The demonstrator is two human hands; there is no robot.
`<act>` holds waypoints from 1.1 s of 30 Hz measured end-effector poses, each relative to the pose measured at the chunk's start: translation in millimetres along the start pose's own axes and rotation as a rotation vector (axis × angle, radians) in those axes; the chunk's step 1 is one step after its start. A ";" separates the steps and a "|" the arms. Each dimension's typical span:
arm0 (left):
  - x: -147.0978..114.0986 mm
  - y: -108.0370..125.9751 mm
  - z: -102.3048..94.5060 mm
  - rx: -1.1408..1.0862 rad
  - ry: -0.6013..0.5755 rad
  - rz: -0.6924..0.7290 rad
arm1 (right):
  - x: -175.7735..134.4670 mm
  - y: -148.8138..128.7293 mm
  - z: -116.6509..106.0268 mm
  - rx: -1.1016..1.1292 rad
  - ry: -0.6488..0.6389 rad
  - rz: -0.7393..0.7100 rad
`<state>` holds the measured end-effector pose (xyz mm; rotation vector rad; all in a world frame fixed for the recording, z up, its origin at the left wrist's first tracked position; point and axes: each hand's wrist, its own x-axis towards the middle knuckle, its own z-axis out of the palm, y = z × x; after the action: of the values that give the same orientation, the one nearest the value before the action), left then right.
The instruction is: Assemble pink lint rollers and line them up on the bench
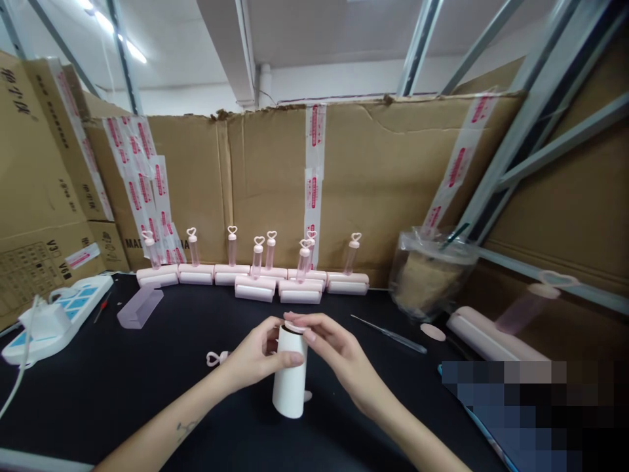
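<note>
A white lint roll [289, 387] stands tilted above the black table, near the middle of the view. My left hand [253, 359] is closed around its left side, thumb across the front. At the top of the roll, the fingers of my right hand [341, 344] grip a pale pink end cap [295, 327]; a dark gap shows between cap and roll. Just left of my left hand lies a pink heart-shaped handle end [215, 358], its remainder hidden behind that hand. A small pale piece behind the roll is mostly covered.
Several pink lint rollers [255, 287] with upright heart-topped handles line the back. Leftward are a clear pink cover [140, 307] and a power strip [73, 314]. A screwdriver [393, 334], pink disc [433, 332], bagged cup [427, 275] and larger-looking near roller [496, 334] lie rightward.
</note>
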<state>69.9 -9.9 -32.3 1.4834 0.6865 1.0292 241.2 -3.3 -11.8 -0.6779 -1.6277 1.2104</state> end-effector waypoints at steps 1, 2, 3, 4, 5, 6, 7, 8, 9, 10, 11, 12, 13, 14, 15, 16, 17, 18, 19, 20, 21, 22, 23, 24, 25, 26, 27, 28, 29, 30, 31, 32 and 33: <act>0.7 -1.0 -0.7 0.005 -0.004 0.001 | -1.7 0.0 -0.2 -0.023 0.000 -0.008; 1.4 -1.6 -1.4 0.010 -0.005 0.003 | -3.4 -0.1 0.0 -0.051 0.005 -0.015; 1.9 -1.6 -1.9 0.015 -0.004 0.005 | -5.1 -0.1 0.4 -0.085 0.011 -0.023; 2.1 -1.1 -2.2 0.019 -0.001 0.007 | -6.8 -0.1 0.9 -0.123 0.012 -0.033; 2.2 -0.2 -2.3 0.026 0.001 0.009 | -8.3 0.1 1.3 -0.164 0.013 -0.044; 2.0 0.9 -2.3 0.034 0.001 0.013 | -9.5 0.2 1.4 -0.204 0.013 -0.060; 1.6 2.1 -2.2 0.043 -0.002 0.019 | -10.6 0.5 1.3 -0.244 0.013 -0.081; 1.0 3.0 -1.9 0.053 -0.007 0.026 | -11.3 0.9 0.7 -0.282 0.010 -0.105; 0.3 3.5 -1.6 0.062 -0.012 0.033 | -11.8 1.6 -0.2 -0.319 0.005 -0.130; -0.4 3.5 -1.3 0.070 -0.017 0.040 | -12.0 2.6 -1.4 -0.352 -0.003 -0.154; -1.3 3.1 -1.0 0.077 -0.018 0.045 | -12.1 3.8 -2.6 -0.379 -0.012 -0.178; -2.1 2.4 -0.6 0.081 -0.018 0.045 | -12.2 5.3 -3.5 -0.398 -0.022 -0.200; -2.9 1.5 -0.3 0.081 -0.014 0.041 | -12.2 6.8 -3.8 -0.409 -0.033 -0.215; -3.6 0.8 0.1 0.074 -0.009 0.034 | -12.4 8.0 -3.5 -0.412 -0.045 -0.223; -4.3 0.4 0.4 0.061 -0.007 0.028 | -12.6 8.6 -2.4 -0.408 -0.056 -0.225; -4.9 0.5 0.8 0.044 -0.008 0.026 | -12.8 8.2 -0.8 -0.404 -0.062 -0.223; -5.4 1.2 1.1 0.028 -0.012 0.034 | -12.7 6.4 0.6 -0.406 -0.061 -0.220; -5.9 2.4 1.3 0.018 -0.013 0.049 | -12.1 3.1 1.1 -0.418 -0.053 -0.218; -6.4 4.0 1.3 0.011 -0.007 0.061 | -10.7 -1.7 -0.4 -0.444 -0.028 -0.229; -6.8 5.8 1.1 0.003 0.006 0.062 | -8.3 -7.6 -4.9 -0.488 0.016 -0.247; -7.1 7.6 0.5 -0.011 0.027 0.048 | -4.7 -14.2 -13.5 -0.552 0.074 -0.265; -7.3 9.3 -0.4 -0.031 0.051 0.020 | 0.1 -20.6 -26.6 -0.634 0.134 -0.276; -7.4 10.6 -1.5 -0.058 0.078 -0.013 | 5.8 -26.0 -44.3 -0.732 0.199 -0.265; -7.3 11.7 -2.9 -0.089 0.103 -0.045 | 12.1 -29.7 -66.1 -0.853 0.239 -0.221; -7.0 12.5 -4.3 -0.119 0.128 -0.067 | 18.6 -31.0 -90.7 -0.983 0.238 -0.136; -6.4 13.0 -5.7 -0.146 0.154 -0.076 | 24.9 -29.7 -116.8 -1.103 0.240 -0.007; -5.7 13.4 -7.0 -0.171 0.178 -0.080 | 30.6 -25.8 -142.7 -1.196 0.244 0.158; -4.7 13.7 -8.0 -0.199 0.197 -0.083 | 35.3 -19.7 -166.8 -1.222 0.265 0.243; -3.7 14.0 -8.9 -0.229 0.212 -0.087 | 38.6 -12.0 -187.8 -1.230 0.283 0.298; -2.6 14.3 -9.7 -0.262 0.222 -0.089 | 40.5 -3.3 -205.1 -1.229 0.306 0.333; -1.5 14.5 -10.3 -0.299 0.229 -0.089 | 40.7 5.5 -218.5 -1.222 0.335 0.344; -0.4 14.8 -10.9 -0.342 0.234 -0.087 | 39.5 14.0 -228.3 -1.211 0.362 0.336; 0.6 14.9 -11.5 -0.387 0.239 -0.082 | 37.2 21.5 -235.1 -1.201 0.400 0.306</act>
<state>58.1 -6.7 -18.0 1.0010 0.6647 1.2103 440.3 128.7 -7.5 -1.8149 -1.8204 0.1023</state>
